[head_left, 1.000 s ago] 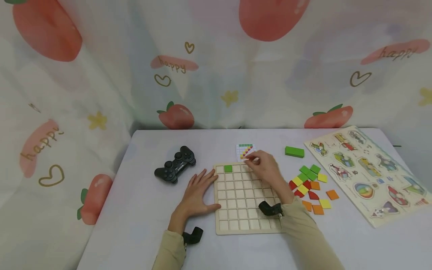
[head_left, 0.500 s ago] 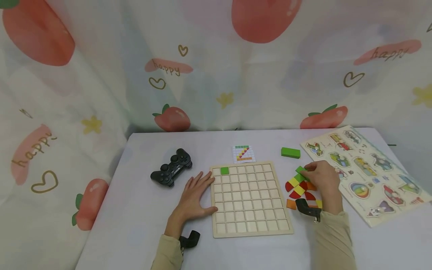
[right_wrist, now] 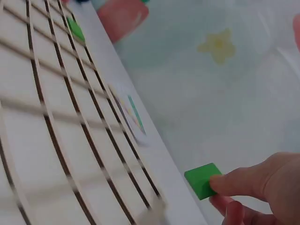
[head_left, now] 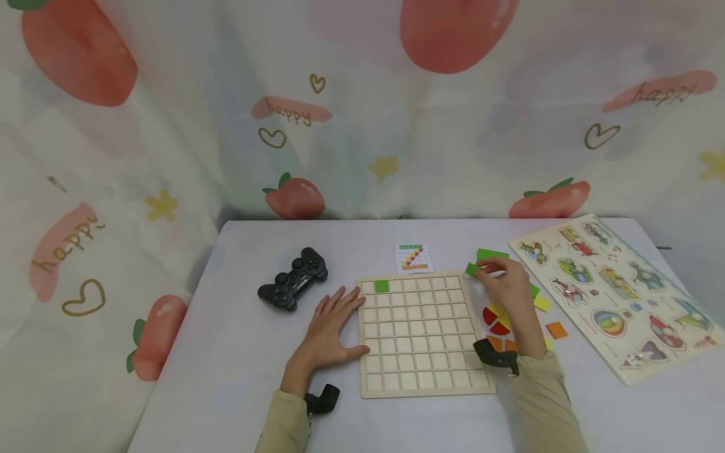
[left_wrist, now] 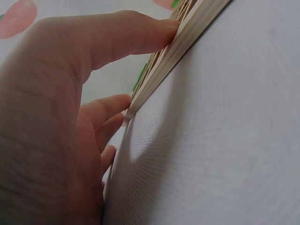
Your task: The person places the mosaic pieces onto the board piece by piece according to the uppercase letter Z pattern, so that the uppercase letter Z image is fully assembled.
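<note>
My right hand [head_left: 506, 286] pinches a green square tile [right_wrist: 201, 180] between thumb and fingers, held up past the top right corner of the wooden grid board [head_left: 419, 395]. One green tile [head_left: 382, 286] sits in the board's top row, second cell from the left. My left hand [head_left: 330, 333] lies spread at the board's left side, its thumb and fingertips touching the edge, as the left wrist view also shows. A small pattern card [head_left: 413, 258] with coloured squares lies just behind the board. Loose red, yellow, orange and green pieces [head_left: 500, 328] lie right of the board, partly hidden by my right hand and forearm.
A black game controller [head_left: 292, 279] lies to the left of the card. Behind my right hand is a green block [head_left: 491, 254]. A large picture puzzle board [head_left: 614, 296] slants along the table's right side. A patterned cloth hangs at the back.
My right hand went from the card's edge to the loose pieces, took a green tile and carried it left toward the board. The left hand stays at the board's edge.
</note>
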`<state>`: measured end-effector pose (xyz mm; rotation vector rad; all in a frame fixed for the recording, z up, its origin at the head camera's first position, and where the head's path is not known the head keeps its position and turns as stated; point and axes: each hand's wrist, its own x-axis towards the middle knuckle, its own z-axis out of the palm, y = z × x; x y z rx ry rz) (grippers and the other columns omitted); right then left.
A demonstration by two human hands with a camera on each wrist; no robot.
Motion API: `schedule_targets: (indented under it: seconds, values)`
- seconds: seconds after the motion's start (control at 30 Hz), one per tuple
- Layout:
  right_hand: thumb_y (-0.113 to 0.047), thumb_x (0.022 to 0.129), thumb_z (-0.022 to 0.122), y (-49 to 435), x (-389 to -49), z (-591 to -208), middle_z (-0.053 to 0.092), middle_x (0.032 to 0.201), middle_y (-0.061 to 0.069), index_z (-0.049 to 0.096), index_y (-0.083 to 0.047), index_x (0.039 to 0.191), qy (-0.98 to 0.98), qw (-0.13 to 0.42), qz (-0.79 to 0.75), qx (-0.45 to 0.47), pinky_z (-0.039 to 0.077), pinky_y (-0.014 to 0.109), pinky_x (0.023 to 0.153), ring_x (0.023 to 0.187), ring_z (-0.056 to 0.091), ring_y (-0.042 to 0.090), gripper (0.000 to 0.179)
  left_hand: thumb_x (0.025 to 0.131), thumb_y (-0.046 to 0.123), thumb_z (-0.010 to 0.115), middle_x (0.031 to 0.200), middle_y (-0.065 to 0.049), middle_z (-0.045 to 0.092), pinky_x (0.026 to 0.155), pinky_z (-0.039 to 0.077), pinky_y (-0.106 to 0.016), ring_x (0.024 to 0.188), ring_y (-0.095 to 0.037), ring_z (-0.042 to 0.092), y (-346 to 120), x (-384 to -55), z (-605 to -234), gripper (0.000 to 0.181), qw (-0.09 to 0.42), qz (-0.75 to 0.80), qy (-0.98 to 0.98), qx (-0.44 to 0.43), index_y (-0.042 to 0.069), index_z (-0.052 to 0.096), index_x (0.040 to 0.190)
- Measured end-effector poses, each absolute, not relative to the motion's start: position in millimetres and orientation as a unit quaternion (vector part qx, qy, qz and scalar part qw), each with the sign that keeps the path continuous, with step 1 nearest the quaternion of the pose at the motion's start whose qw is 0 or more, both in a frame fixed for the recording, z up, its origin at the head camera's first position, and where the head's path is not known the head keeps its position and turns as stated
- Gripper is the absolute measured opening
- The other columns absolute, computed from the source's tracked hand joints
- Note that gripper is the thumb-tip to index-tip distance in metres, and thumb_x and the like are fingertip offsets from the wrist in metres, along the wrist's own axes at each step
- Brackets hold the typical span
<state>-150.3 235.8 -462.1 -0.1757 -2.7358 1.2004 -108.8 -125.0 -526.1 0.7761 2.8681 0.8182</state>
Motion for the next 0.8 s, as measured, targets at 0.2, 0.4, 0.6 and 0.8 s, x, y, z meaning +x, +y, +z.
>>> schedule_targets:
  seconds: [0.2,0.4,0.6,0.8]
  values:
    - [-0.005,0.089,0.069,168,-165,-471,0.069,0.091,0.018,0.073,0.002,0.101,-0.877,0.049,0.472,0.071,0.046,0.023,0.053,0.063,0.058,0.015,0.015,0.072,0.06,0.068,0.163,0.007,0.02,0.12,0.006,-0.049,0.151,-0.021,0.01,-123,-110,-525,0.096,0.037,0.259,0.933,0.247,0.021,0.035,0.154]
    - [-0.009,0.091,0.066,131,-173,-479,0.072,0.098,0.013,0.076,-0.002,0.1,-0.902,-0.029,0.421,0.095,0.054,0.036,0.065,0.082,0.069,0.026,0.014,0.072,0.058,0.068,0.163,0.006,0.021,0.12,0.008,-0.051,0.151,-0.023,0.011,-122,-109,-524,0.095,0.037,0.259,0.931,0.253,0.021,0.036,0.154]
    - [-0.011,0.09,0.068,127,-175,-484,0.074,0.097,0.011,0.077,-0.003,0.098,-0.916,-0.034,0.389,0.092,0.056,0.045,0.077,0.091,0.069,0.03,0.014,0.072,0.057,0.068,0.163,0.005,0.021,0.12,0.008,-0.052,0.151,-0.024,0.011,-121,-109,-524,0.096,0.036,0.262,0.93,0.257,0.02,0.035,0.154]
    - [-0.016,0.091,0.07,133,-172,-480,0.07,0.098,0.01,0.076,-0.004,0.101,-0.911,-0.002,0.406,0.074,0.054,0.038,0.066,0.086,0.068,0.027,0.017,0.072,0.059,0.068,0.164,0.008,0.019,0.12,0.006,-0.05,0.151,-0.022,0.01,-124,-109,-523,0.096,0.039,0.252,0.935,0.246,0.022,0.034,0.155]
